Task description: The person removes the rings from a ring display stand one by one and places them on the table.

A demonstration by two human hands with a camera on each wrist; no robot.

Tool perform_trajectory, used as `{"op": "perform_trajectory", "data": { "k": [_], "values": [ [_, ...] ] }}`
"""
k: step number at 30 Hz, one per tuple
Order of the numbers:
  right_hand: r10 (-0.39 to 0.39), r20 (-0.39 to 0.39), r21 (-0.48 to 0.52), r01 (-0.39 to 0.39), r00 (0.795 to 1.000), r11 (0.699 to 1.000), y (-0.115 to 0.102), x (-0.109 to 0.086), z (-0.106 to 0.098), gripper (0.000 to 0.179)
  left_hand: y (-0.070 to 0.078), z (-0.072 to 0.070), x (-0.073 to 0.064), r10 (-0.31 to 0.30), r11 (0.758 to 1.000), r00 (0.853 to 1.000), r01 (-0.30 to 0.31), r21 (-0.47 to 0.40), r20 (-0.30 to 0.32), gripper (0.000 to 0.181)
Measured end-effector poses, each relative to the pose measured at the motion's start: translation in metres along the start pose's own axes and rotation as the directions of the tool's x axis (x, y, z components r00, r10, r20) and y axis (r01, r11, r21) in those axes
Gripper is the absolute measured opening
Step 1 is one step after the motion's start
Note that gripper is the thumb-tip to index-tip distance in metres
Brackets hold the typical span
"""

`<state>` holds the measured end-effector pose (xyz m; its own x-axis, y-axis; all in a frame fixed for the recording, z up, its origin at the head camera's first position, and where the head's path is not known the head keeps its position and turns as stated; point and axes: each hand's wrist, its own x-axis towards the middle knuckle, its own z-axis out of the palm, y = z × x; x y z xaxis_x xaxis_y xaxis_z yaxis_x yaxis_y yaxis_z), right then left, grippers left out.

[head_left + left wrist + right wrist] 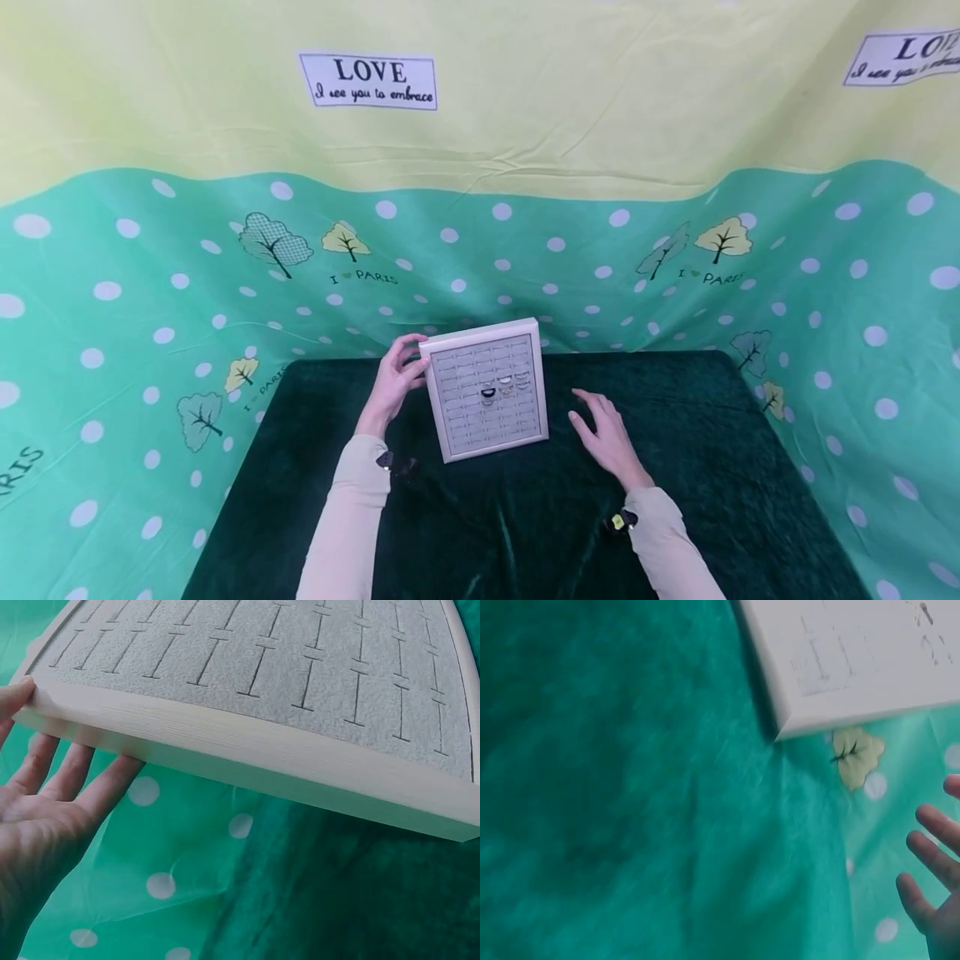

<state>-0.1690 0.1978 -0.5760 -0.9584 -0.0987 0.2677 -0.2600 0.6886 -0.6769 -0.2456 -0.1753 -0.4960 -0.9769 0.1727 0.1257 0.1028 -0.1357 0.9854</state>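
A white-framed ring display tray (497, 448) with a grey slotted insert stands tilted up on the dark green cloth. Several rings (488, 392) sit in its slots near the middle and right; one looks dark. My left hand (392, 383) grips the tray's upper left corner. In the left wrist view, the thumb (19, 696) presses the front of the rim while the other fingers reach behind it. To the right of the tray, apart from it, my right hand (609, 433) hovers with fingers spread and nothing in it.
Dark green velvet cloth (675, 467) covers the table. Behind and at both sides hangs a green dotted curtain (502, 242) with tree prints, yellow higher up. A dark band with a small device (621, 522) is on the right wrist.
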Motion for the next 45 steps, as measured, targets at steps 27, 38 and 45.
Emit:
{"op": "perform_trajectory", "data": {
  "k": [27, 38, 45],
  "values": [
    [-0.244, -0.127, 0.226, 0.267, 0.961, 0.937, -0.051, 0.068, 0.025, 0.019, -0.012, 0.008, 0.004, -0.013, 0.998, 0.996, 0.008, -0.063, -0.084, 0.034],
    [-0.251, -0.082, 0.241, 0.264, 0.965, 0.934, -0.068, 0.083, 0.037, 0.019, 0.006, 0.000, 0.011, 0.129, 0.982, 0.974, -0.151, -0.112, -0.187, 0.033],
    [-0.271, -0.074, 0.206, 0.281, 0.960, 0.937, -0.091, 0.094, 0.053, 0.015, 0.013, -0.023, 0.001, 0.100, 0.981, 0.959, -0.140, -0.137, -0.264, 0.032]
  ]
}}
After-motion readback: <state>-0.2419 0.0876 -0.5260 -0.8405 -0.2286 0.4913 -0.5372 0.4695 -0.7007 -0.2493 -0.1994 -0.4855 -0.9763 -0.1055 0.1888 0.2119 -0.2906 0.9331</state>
